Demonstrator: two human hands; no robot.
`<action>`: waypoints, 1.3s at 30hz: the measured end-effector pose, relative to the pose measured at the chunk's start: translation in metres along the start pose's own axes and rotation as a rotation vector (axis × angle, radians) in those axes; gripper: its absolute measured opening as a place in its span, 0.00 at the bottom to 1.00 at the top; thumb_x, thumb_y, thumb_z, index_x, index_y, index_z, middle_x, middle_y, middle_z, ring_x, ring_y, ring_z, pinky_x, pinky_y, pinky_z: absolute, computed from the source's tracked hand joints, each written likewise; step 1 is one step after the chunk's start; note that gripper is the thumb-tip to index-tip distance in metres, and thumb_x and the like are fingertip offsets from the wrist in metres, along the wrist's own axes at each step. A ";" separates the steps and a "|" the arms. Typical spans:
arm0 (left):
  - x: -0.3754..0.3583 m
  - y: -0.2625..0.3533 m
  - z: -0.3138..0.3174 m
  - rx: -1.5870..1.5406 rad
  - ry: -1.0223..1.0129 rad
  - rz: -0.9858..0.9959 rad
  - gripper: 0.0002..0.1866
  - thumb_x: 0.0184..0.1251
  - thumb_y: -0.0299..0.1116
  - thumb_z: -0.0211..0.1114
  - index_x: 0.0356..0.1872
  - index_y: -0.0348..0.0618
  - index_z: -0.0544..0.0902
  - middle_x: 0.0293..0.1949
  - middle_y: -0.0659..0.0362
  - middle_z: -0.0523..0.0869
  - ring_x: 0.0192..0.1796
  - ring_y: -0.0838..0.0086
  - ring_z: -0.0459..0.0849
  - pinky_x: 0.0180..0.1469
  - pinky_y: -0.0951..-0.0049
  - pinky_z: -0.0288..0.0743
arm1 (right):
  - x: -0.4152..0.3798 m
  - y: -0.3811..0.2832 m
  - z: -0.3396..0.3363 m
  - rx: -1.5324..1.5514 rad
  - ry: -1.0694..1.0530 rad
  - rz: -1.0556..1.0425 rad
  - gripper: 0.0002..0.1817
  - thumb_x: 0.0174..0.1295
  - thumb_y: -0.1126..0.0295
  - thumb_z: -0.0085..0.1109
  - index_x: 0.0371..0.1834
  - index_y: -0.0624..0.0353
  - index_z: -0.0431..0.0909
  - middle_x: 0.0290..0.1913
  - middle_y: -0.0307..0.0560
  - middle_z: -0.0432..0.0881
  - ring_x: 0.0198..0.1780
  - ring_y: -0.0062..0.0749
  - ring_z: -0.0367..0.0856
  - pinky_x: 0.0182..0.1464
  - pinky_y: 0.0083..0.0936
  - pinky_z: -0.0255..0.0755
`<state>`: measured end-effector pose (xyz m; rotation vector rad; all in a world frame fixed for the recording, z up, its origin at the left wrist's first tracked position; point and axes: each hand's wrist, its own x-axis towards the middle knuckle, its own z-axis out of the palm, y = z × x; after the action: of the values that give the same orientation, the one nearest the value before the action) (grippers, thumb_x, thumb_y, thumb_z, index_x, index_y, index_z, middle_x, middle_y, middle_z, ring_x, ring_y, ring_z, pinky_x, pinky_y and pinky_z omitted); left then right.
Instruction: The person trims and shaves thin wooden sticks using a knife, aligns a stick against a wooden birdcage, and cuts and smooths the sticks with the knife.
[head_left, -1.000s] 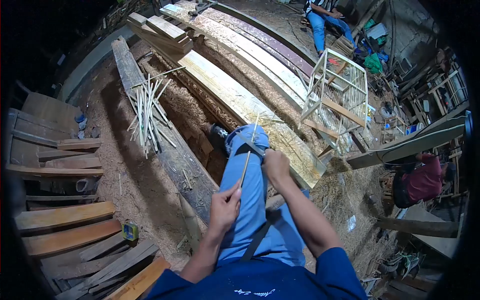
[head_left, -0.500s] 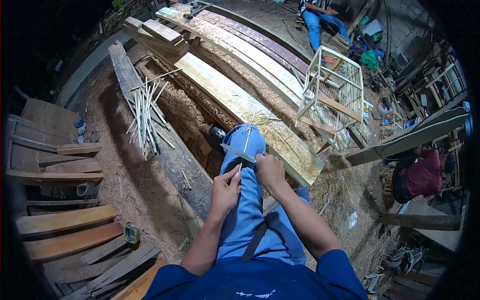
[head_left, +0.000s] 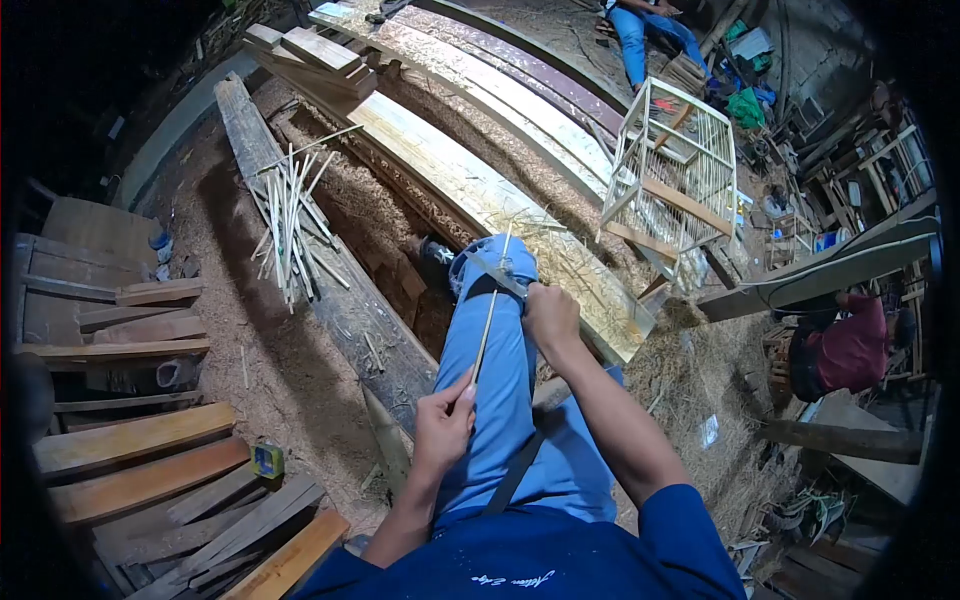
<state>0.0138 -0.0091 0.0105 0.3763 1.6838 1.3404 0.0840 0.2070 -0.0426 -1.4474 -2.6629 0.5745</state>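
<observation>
Between the thumb and fingers of my left hand (head_left: pixel 444 428) is the lower end of a thin bamboo stick (head_left: pixel 485 338). The stick runs away from me along my thigh to the knee. My right hand (head_left: pixel 551 318) is closed round the handle of a knife (head_left: pixel 494 272), the handle itself mostly hidden in the fist. Near the knee, the knife's flat grey blade points left and crosses the stick. To the left, a loose bundle of pale sticks (head_left: pixel 291 232) lies on a weathered plank (head_left: pixel 375 345).
A slatted wooden cage (head_left: pixel 672 185) stands beyond a long pale board (head_left: pixel 450 175) strewn with shavings. Stacked timber (head_left: pixel 150 440) and a yellow tape measure (head_left: pixel 267 460) are at the left. One person (head_left: pixel 648 35) sits at the back; another in a red shirt (head_left: pixel 848 345) is at the right.
My left hand has drawn back toward my body with the stick, so more of its length shows between my hands. My right hand and the knife have shifted slightly forward.
</observation>
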 end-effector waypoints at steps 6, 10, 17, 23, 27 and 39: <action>0.000 0.003 0.008 -0.004 -0.023 0.050 0.17 0.77 0.30 0.58 0.63 0.39 0.81 0.19 0.71 0.72 0.15 0.89 0.63 0.16 0.83 0.57 | -0.012 0.006 -0.008 0.007 -0.003 0.018 0.06 0.55 0.72 0.58 0.32 0.62 0.82 0.35 0.65 0.84 0.40 0.60 0.86 0.42 0.52 0.79; 0.012 0.007 0.012 0.030 -0.027 0.028 0.17 0.77 0.28 0.58 0.63 0.38 0.80 0.19 0.71 0.73 0.17 0.89 0.64 0.18 0.83 0.58 | -0.030 0.001 -0.011 -0.038 0.025 -0.072 0.07 0.57 0.75 0.56 0.32 0.62 0.84 0.33 0.63 0.86 0.37 0.56 0.88 0.41 0.49 0.82; -0.013 -0.005 -0.009 0.076 -0.063 0.075 0.17 0.76 0.27 0.59 0.62 0.38 0.81 0.21 0.72 0.73 0.22 0.89 0.68 0.24 0.83 0.62 | -0.025 0.012 -0.003 -0.015 0.038 -0.014 0.05 0.55 0.73 0.58 0.33 0.62 0.82 0.31 0.63 0.85 0.37 0.59 0.86 0.40 0.51 0.80; -0.053 -0.007 -0.038 0.034 -0.076 0.000 0.17 0.76 0.28 0.60 0.62 0.37 0.81 0.22 0.71 0.74 0.21 0.89 0.66 0.23 0.84 0.59 | -0.018 0.022 -0.004 -0.004 0.021 -0.010 0.05 0.55 0.74 0.58 0.33 0.61 0.81 0.31 0.63 0.85 0.38 0.59 0.86 0.42 0.52 0.79; -0.071 -0.011 -0.055 -0.026 -0.074 -0.073 0.17 0.76 0.27 0.60 0.62 0.36 0.81 0.23 0.70 0.75 0.21 0.89 0.67 0.23 0.84 0.60 | -0.010 0.029 -0.009 -0.006 0.062 0.041 0.06 0.55 0.73 0.59 0.32 0.61 0.82 0.32 0.64 0.85 0.38 0.60 0.86 0.42 0.52 0.79; 0.005 0.007 -0.010 0.033 -0.180 0.005 0.17 0.79 0.30 0.56 0.64 0.38 0.80 0.19 0.70 0.72 0.19 0.88 0.65 0.22 0.82 0.59 | -0.023 0.010 -0.025 -0.031 0.054 -0.073 0.06 0.52 0.73 0.63 0.32 0.61 0.82 0.30 0.62 0.85 0.36 0.58 0.87 0.39 0.50 0.80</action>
<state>0.0007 -0.0087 0.0143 0.5060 1.5569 1.2456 0.1105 0.2005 -0.0204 -1.3459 -2.6822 0.4835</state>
